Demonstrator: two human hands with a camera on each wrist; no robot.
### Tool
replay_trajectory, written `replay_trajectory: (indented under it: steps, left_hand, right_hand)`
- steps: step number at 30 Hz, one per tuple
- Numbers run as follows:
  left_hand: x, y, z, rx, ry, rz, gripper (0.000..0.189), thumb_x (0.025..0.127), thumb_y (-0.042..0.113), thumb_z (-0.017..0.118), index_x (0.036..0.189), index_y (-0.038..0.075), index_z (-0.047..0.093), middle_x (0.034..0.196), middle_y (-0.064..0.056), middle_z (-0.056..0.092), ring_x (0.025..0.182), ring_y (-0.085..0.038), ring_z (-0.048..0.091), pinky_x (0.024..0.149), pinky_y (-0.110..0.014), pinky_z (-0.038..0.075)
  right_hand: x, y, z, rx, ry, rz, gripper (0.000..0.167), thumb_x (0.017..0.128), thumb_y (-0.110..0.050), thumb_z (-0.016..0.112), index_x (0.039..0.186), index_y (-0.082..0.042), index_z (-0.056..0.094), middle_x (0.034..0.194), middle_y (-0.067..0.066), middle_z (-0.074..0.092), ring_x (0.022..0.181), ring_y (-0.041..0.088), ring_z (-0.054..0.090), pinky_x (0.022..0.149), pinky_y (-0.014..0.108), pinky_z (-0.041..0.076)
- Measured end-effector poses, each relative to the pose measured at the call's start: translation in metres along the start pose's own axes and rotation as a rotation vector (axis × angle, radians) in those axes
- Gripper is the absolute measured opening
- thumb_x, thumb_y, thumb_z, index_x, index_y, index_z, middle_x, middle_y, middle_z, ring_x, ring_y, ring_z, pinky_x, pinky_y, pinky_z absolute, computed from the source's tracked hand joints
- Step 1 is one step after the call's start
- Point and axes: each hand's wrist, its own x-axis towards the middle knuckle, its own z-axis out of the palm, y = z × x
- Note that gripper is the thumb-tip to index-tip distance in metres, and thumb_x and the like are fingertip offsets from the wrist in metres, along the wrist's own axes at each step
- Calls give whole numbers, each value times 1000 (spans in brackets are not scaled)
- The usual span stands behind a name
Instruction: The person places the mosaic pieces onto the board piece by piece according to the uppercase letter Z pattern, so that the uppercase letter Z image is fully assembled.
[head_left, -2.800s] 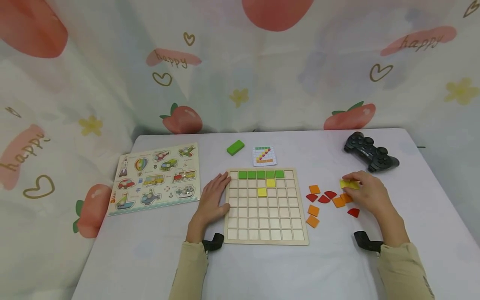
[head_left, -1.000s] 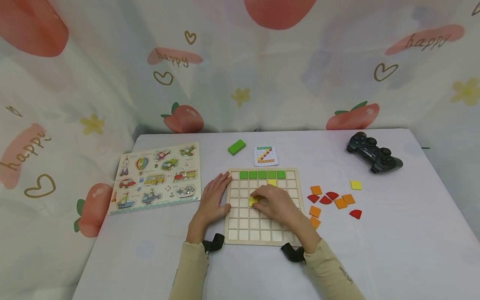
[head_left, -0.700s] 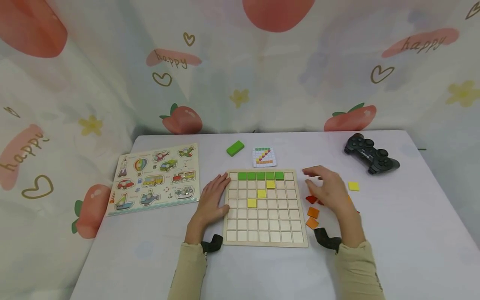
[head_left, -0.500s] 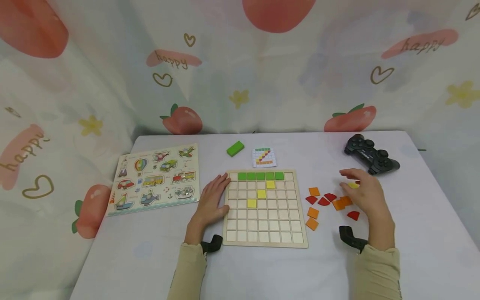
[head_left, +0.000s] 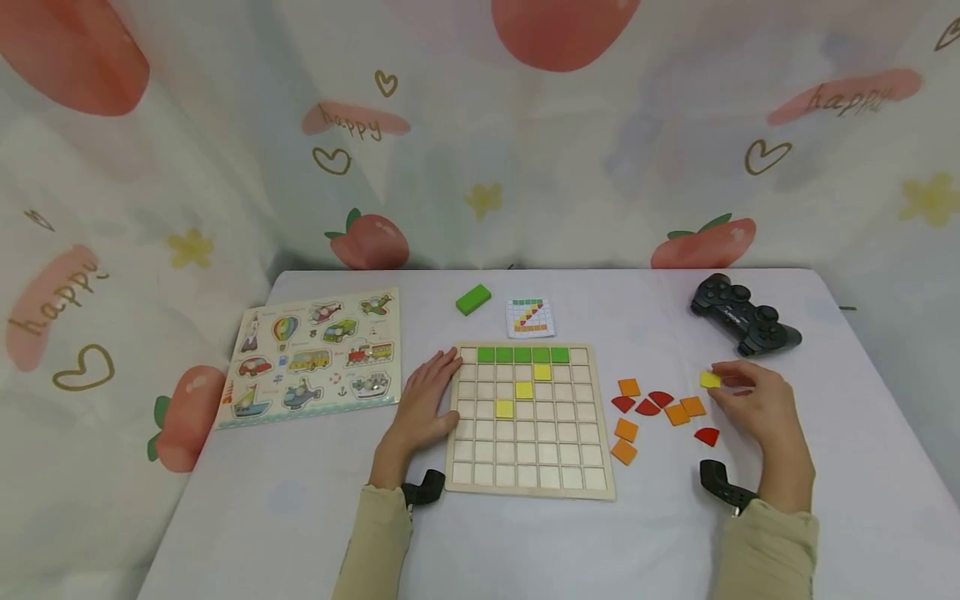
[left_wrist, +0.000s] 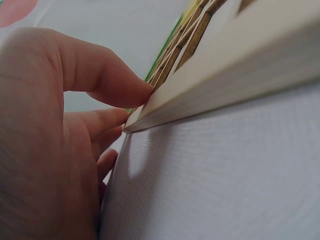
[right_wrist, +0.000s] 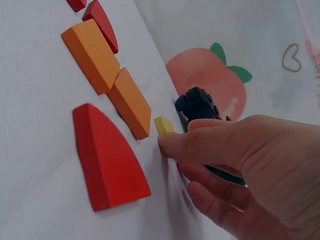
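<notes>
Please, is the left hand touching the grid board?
Touching. The left wrist view shows the left hand with its thumb tip against the grid board.

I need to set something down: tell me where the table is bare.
Bare: in front of the grid board, between the left sleeve and right sleeve; front left, between picture puzzle and left sleeve; at the back, between pattern card and game controller. Crowded: right of the grid board, where orange squares and red wedges lie toward the right hand.

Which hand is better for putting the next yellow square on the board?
Probably the right hand: it pinches the yellow square, while the left hand touches the edge of the board.
</notes>
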Motion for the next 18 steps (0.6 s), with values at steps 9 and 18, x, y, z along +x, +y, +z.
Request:
replay_trajectory:
  steps: [9,18]
  left_hand:
    - [-1,1,0,-5,-16,-6,85,69,22,55,151,7,38,161,-7,28,149,-27,20,118,-49,16]
    - [-1,1,-2,1,-30,-23,86,69,23,54,152,8,36,162,-5,26,149,-24,17,119,-46,14]
  right_hand:
    - [-2,-21,5,27,4,-109,49,89,-18,71,130,5,57,117,27,61,103,40,58,70,16,47]
    - [-7,-107,69,75,-103,-472,40,80,-6,78,117,3,66,102,13,67,93,29,62,75,40,55]
